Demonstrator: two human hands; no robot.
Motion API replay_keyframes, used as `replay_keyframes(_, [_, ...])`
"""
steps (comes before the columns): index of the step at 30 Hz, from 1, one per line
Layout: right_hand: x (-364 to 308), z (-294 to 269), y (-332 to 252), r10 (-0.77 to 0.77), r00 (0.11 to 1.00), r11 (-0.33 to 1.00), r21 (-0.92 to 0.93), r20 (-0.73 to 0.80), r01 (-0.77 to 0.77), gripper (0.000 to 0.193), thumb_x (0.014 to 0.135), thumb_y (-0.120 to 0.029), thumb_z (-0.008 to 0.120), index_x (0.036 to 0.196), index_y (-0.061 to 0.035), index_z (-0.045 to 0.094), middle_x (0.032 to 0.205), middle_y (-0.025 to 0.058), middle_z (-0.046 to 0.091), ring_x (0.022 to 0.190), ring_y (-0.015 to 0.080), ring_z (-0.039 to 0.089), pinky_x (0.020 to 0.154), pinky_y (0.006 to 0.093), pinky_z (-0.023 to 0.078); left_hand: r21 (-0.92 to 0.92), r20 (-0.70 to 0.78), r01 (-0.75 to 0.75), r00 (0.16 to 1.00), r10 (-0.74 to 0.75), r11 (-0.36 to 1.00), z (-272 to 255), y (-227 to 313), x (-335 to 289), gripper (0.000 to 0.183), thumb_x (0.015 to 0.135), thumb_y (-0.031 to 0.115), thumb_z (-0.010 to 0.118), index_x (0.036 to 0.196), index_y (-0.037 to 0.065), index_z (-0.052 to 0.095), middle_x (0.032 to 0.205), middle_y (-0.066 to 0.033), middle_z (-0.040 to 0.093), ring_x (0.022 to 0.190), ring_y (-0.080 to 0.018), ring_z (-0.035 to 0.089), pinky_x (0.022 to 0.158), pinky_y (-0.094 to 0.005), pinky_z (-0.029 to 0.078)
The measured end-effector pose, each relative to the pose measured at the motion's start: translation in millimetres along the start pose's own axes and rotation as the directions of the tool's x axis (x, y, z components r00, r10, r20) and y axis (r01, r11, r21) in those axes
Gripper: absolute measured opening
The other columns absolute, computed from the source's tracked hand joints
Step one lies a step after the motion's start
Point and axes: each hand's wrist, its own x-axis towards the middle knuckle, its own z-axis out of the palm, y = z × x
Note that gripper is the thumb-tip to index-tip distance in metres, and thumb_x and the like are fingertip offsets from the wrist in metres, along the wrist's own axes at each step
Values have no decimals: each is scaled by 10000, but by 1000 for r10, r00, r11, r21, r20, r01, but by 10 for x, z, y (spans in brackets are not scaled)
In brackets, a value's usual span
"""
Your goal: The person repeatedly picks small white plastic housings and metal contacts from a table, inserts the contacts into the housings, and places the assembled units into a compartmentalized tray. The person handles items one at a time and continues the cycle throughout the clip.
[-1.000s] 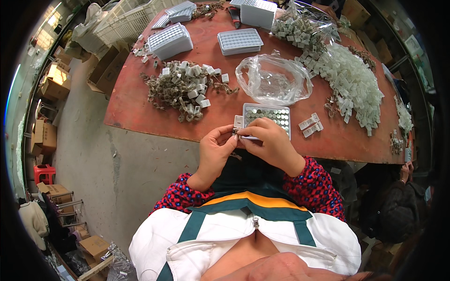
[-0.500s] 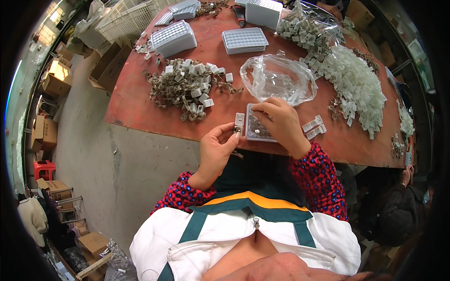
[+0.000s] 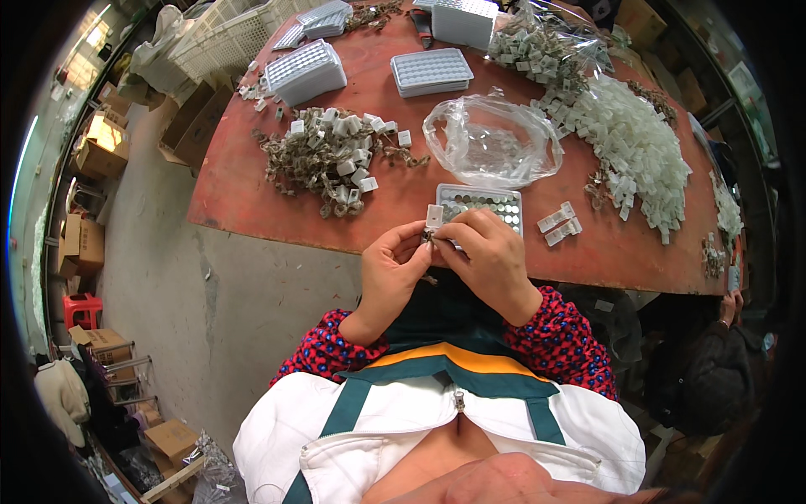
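My left hand [image 3: 388, 273] pinches a small white plastic case [image 3: 434, 216] with its lid standing up and a bit of brown cord at its lower end. Against the case's lower part, the fingertips of my right hand [image 3: 489, 256] are pressed together; whatever they grip is too small and hidden to name. Just behind the right hand lies a shallow white tray [image 3: 520, 210] with rows of round silvery discs [image 3: 483, 198]. To its right are a few white plastic pieces [image 3: 560, 224], side by side on the red table [image 3: 378, 227].
A clear plastic bag [image 3: 491, 168] lies open beyond the tray. Corded white cases are heaped [image 3: 323, 160] at left, translucent pieces piled [image 3: 642, 160] at right. Stacked white trays [image 3: 431, 71] stand farther back. A person in dark clothing [image 3: 701, 378] is at the right edge.
My right hand has moved from over the tray to the case in my left hand, uncovering the discs. The left hand still holds the case, nearly in place.
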Motion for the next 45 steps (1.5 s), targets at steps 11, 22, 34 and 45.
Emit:
replay_keyframes(11, [223, 103, 431, 34, 995, 986, -163, 92, -18, 106, 832, -152, 733, 933, -125, 748, 902, 57, 631, 860, 267, 625, 733, 378, 525, 20, -97, 53, 994, -51, 998, -117, -14, 51, 313, 967, 30, 645, 1249, -95, 590, 1148, -143, 690, 969, -210, 708, 876, -324, 596])
replay_keyframes(22, [99, -2, 143, 127, 989, 972, 188, 74, -138, 97, 833, -127, 732, 921, -89, 716, 873, 64, 672, 814, 262, 662, 692, 380, 534, 1, -75, 32, 997, -32, 999, -51, 24, 51, 327, 977, 10, 615, 1276, -114, 566, 1141, -154, 689, 990, -189, 704, 892, -298, 584])
replay_keyframes(34, [17, -30, 7, -56, 998, 997, -45, -3, 56, 127, 812, -116, 734, 913, -75, 668, 875, 50, 646, 805, 253, 642, 689, 373, 524, 26, -3, -32, 999, 32, 999, 46, 59, 4, 344, 981, 2, 594, 1307, -100, 555, 1136, -148, 691, 984, -179, 701, 879, -301, 588])
replay_keyframes(45, [-13, -52, -27, 67, 995, 997, 39, 71, -70, 172, 825, -128, 716, 971, -43, 680, 868, 64, 645, 784, 244, 646, 679, 364, 519, 11, -23, -24, 999, 25, 1000, 24, 13, 11, 315, 975, 16, 625, 1265, -101, 586, 1141, -147, 697, 1004, -181, 693, 888, -306, 581])
